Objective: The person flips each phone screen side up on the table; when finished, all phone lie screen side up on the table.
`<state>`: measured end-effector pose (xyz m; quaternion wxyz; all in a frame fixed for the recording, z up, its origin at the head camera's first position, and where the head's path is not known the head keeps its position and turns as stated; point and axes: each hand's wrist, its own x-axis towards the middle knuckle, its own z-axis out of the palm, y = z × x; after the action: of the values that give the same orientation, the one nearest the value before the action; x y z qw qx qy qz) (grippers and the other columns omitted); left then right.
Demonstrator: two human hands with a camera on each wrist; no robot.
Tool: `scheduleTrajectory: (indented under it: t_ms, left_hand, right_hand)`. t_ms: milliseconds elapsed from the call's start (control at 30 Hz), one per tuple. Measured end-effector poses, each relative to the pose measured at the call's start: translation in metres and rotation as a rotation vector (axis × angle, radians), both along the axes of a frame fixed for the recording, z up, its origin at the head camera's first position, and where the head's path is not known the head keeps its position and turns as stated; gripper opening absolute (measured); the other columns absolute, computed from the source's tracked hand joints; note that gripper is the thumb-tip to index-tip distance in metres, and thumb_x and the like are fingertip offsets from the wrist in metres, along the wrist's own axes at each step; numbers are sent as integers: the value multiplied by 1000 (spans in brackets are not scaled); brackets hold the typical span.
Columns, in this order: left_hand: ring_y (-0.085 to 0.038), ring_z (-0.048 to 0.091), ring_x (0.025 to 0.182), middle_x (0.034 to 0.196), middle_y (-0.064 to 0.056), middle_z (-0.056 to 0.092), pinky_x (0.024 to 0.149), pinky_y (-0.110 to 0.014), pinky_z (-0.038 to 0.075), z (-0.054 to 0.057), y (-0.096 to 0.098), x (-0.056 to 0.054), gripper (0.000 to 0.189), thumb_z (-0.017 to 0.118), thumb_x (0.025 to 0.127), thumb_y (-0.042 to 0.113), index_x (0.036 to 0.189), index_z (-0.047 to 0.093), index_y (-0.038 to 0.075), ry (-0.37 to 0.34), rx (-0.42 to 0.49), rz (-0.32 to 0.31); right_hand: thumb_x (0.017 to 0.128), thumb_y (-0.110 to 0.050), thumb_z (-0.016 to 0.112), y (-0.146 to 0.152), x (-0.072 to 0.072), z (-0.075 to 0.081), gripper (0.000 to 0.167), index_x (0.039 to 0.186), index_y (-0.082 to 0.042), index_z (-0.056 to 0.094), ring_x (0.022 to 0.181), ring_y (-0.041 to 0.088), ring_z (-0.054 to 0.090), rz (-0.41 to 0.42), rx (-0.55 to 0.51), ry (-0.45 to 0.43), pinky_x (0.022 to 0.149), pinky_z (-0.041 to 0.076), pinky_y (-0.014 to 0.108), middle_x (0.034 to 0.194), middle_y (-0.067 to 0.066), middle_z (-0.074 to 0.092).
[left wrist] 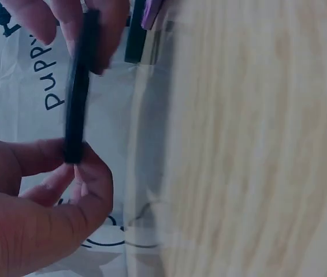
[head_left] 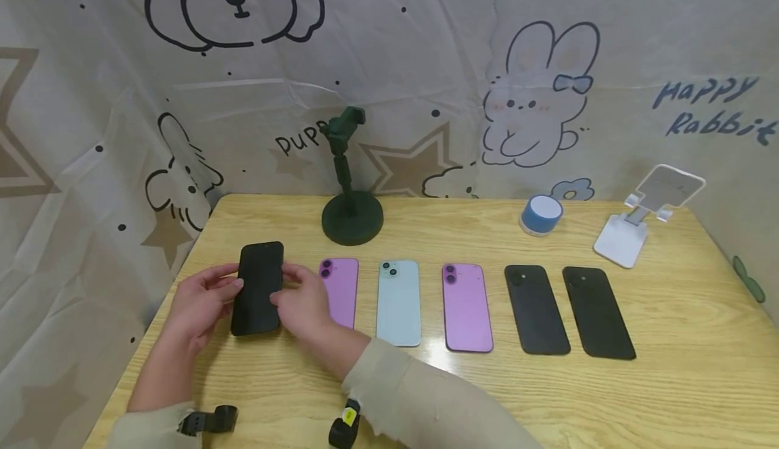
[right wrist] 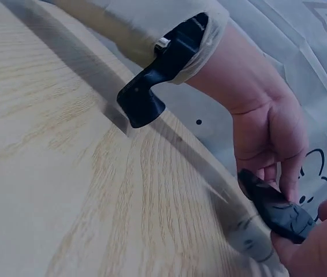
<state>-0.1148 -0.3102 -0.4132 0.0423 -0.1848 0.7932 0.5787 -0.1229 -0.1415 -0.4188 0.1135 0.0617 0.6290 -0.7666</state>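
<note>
A black smartphone (head_left: 258,293) is held up off the table at the left, its dark screen facing the head camera. My left hand (head_left: 199,300) pinches its left edge between thumb and fingers. On the opposite edge, my right hand (head_left: 307,305) grips it with the thumb over the front. The left wrist view shows the phone (left wrist: 78,98) edge-on, above the wood surface. Behind the right hand lies a purple phone (head_left: 345,287), partly covered by that hand. Beside it are a light blue phone (head_left: 399,307) and another purple phone (head_left: 468,317), backs up.
Two black phones (head_left: 538,314) (head_left: 599,317) continue the row to the right. A dark green stand (head_left: 353,219) rises at the back. Toward the back right are a blue-and-white round device (head_left: 541,216) and a white folding phone stand (head_left: 621,239). A printed curtain (head_left: 395,63) hangs behind the table (head_left: 688,395).
</note>
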Motion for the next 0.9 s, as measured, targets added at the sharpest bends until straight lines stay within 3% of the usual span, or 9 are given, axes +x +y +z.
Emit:
scheduleTrajectory:
  t_ms: [133,400,600,900]
  left_hand:
    - [-17,55,94,120,-15,53,72,-25,52,-5,0,-3,50,61,101,12,146,47,-2,-15,-66,9]
    - [-33,51,108,128,-26,50,73,-22,49,-9,0,-3,59,66,93,1,147,43,-5,-37,-153,-75]
    - [-39,52,111,125,-29,53,81,-32,49,-12,-1,-6,58,68,91,0,144,44,-9,-56,-258,-100]
    - [-41,56,107,118,-30,59,87,-48,49,-13,9,-8,49,73,88,2,132,55,-13,-72,-369,-36]
  right_hand:
    - [78,16,62,1,-2,-2,53,128,1,62,94,21,63,67,-15,-45,84,55,35,112,6,62]
    - [81,7,69,4,-1,-4,53,133,2,58,106,23,63,152,27,-91,94,50,39,122,9,63]
    - [81,6,68,6,1,-4,56,136,5,54,113,26,60,181,7,-103,97,48,40,127,14,61]
    - [82,6,66,9,2,-8,59,139,8,51,120,28,57,200,0,-91,98,47,39,133,18,58]
